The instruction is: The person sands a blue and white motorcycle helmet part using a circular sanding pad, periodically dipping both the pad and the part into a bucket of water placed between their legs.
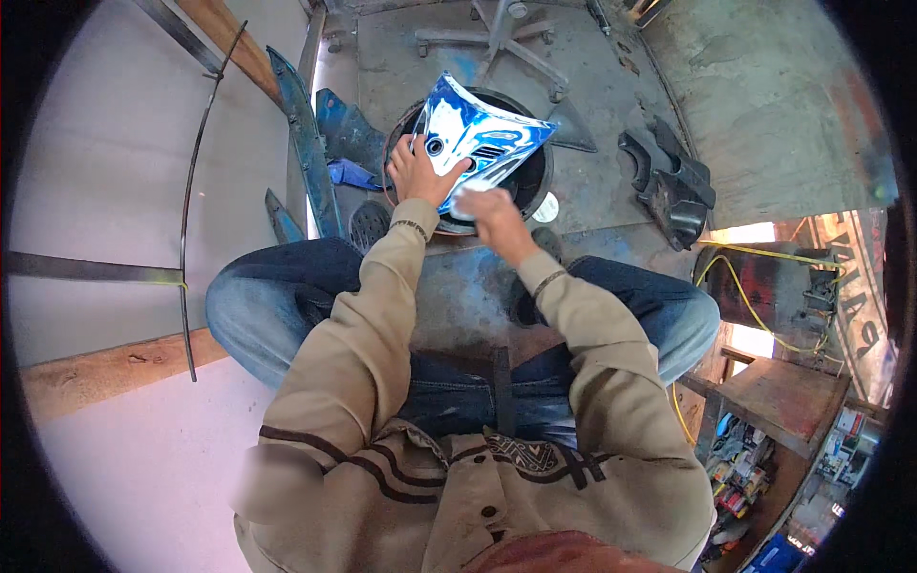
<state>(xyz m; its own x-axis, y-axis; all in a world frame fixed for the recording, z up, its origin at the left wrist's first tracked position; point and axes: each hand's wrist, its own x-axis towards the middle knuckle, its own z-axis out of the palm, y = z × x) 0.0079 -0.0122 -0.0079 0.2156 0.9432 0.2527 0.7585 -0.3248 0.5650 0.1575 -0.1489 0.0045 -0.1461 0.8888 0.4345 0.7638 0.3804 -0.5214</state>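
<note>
A blue and white plastic body panel (497, 137), with round holes and a slotted vent, rests tilted over a round black tub (541, 181) between my feet. My left hand (420, 174) grips the panel's left side, its thumb lying across the surface near a round hole. Against the panel's lower edge is my right hand (490, 212), slightly smeared by motion, with its fingers curled in. Something pale shows at those fingertips, but its kind cannot be made out.
Beside the tub lies a white round lid (545, 207). Black plastic parts (669, 181) lie on the floor at right, and blue panels (308, 134) lean at left. A wheeled chair base (497, 43) stands beyond. A yellow cord (740, 286) hangs by a wooden shelf (778, 401).
</note>
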